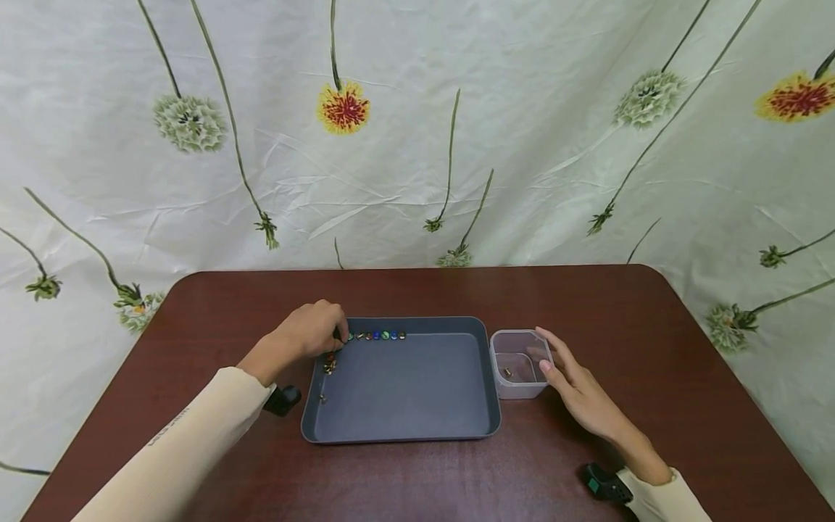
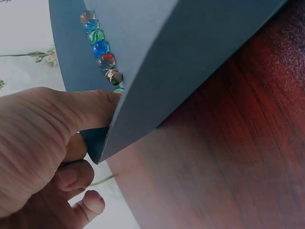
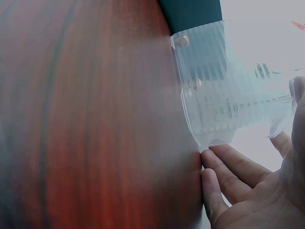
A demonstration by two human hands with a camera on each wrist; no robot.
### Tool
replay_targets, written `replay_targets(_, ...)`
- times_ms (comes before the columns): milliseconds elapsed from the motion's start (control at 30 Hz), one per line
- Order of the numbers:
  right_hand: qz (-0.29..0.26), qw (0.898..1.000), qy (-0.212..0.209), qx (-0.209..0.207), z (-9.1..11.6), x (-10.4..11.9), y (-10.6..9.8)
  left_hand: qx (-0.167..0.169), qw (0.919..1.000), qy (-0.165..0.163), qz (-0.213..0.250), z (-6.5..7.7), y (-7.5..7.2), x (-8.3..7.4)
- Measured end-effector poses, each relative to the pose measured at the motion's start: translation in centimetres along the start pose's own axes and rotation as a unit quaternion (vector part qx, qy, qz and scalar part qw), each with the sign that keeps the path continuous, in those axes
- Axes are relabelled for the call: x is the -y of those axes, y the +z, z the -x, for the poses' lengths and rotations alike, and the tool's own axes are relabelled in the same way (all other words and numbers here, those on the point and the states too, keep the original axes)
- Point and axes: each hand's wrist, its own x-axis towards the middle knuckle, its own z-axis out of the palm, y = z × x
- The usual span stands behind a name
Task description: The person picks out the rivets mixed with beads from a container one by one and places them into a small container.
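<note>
A dark grey-blue tray [image 1: 404, 391] lies on the table. Several glass marbles [image 1: 376, 336] line its far wall toward the left, blue, green and reddish. Along the left wall sit several small shiny golden pieces [image 1: 330, 365], their kind too small to tell. My left hand [image 1: 312, 330] reaches over the far left corner, its thumb [image 2: 95, 107] inside the tray beside the row; the fingertips are hidden behind the wall. Right of the tray stands a clear plastic container [image 1: 520, 389] with a small golden piece [image 1: 507, 372] inside. My right hand [image 1: 583, 395] holds its right side, thumb at the rim.
The brown wooden table [image 1: 430, 478] has rounded far corners. Behind it hangs a white cloth [image 1: 391, 181] with printed flowers. A black wrist device [image 1: 607, 484] is on the right arm, and another [image 1: 282, 400] on the left. The tray and container stand side by side.
</note>
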Motion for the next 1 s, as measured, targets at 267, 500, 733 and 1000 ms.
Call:
replay_targets(267,0.000,1.000,0.003,-0.002,0.05,0.11,-0.02,0.007,1.0000,0.001,0.004,-0.15,0.12,-0.09)
replay_targets(500,0.002,1.000,0.001,-0.002,0.05,0.13,0.01,0.007,0.9999,0.001,0.010,-0.03,0.30,-0.06)
replay_targets(733,0.000,1.000,0.003,-0.003,0.08,0.09,-0.04,0.008,1.0000,0.002,0.000,-0.09,0.47,-0.08)
replay_targets(1000,0.006,1.000,0.000,-0.001,0.07,0.07,-0.06,0.008,0.9999,0.008,-0.007,-0.09,0.43,-0.12)
